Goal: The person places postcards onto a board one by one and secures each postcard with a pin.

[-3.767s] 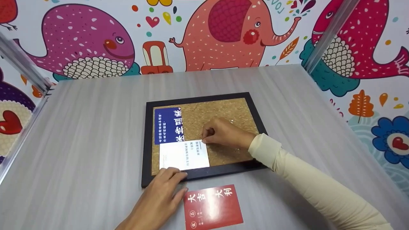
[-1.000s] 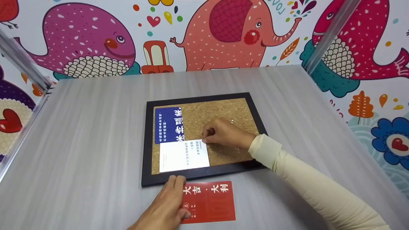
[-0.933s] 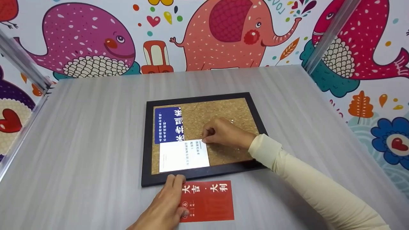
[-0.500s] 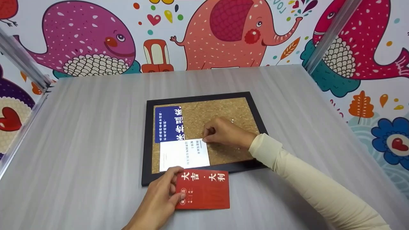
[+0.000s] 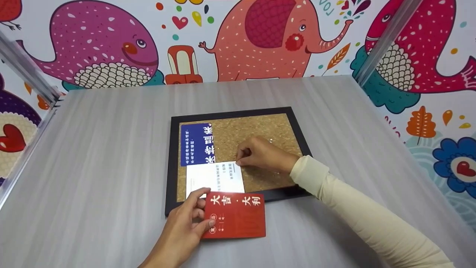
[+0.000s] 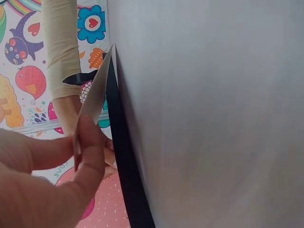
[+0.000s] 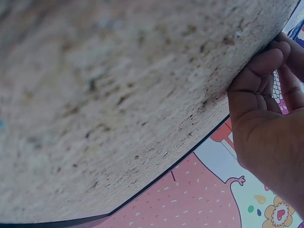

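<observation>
A black-framed cork board (image 5: 171,167) lies flat on the grey table. A blue card (image 5: 193,145) sits at its upper left, with a white card (image 5: 214,178) just below it. My right hand (image 5: 256,154) rests on the cork, fingers curled. Its thumb and forefinger are pinched together at the white card's upper right corner, and anything between them is hidden. My left hand (image 5: 186,227) pinches a red card (image 5: 238,216) by its left edge. That card is raised over the frame's front rail. The left wrist view shows the red card (image 6: 97,95) edge-on beside the frame (image 6: 121,156).
The grey table (image 5: 104,156) is walled by cartoon-animal panels at the back and both sides, with metal posts (image 5: 386,33) at the corners. Two small clear glints lie on the cork (image 5: 270,140) near my right hand.
My left hand left the frame's front edge, took the red card by its left side, and lifted it toward the board. My right hand has not moved.
</observation>
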Tool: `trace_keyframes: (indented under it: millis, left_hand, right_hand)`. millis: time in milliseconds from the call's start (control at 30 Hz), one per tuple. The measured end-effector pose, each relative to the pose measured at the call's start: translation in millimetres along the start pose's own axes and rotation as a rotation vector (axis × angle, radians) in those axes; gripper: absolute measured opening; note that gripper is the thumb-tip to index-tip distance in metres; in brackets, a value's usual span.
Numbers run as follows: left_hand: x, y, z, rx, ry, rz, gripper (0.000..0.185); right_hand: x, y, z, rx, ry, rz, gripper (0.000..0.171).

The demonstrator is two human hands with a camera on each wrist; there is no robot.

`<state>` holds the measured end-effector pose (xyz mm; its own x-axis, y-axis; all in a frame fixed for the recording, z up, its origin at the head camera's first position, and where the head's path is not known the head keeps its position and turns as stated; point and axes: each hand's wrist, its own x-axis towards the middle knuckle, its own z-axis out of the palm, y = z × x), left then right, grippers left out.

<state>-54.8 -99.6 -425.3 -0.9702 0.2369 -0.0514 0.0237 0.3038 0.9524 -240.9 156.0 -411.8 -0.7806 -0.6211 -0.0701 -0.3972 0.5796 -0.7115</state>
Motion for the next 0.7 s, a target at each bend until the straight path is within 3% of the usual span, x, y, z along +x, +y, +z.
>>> trace_keyframes:
  millis: [200, 367, 700]
  left_hand:
    - [0.1, 1.3, -2.3, -0.015, -0.001, -0.007, 0.069]
    - [1.3, 2.8, -6.1, -0.012, 0.025, -0.033, 0.072]
    - [4.3, 4.3, -11.3, -0.056, 0.074, -0.022, 0.073]
  right_hand:
    - [-0.3, -1.5, 0.1, 0.000, 0.000, 0.003, 0.006]
    - [-0.5, -3.0, -0.4, 0.001, 0.003, 0.012, 0.009]
    - [-0.5, -1.5, 0.8, 0.014, 0.006, 0.012, 0.007]
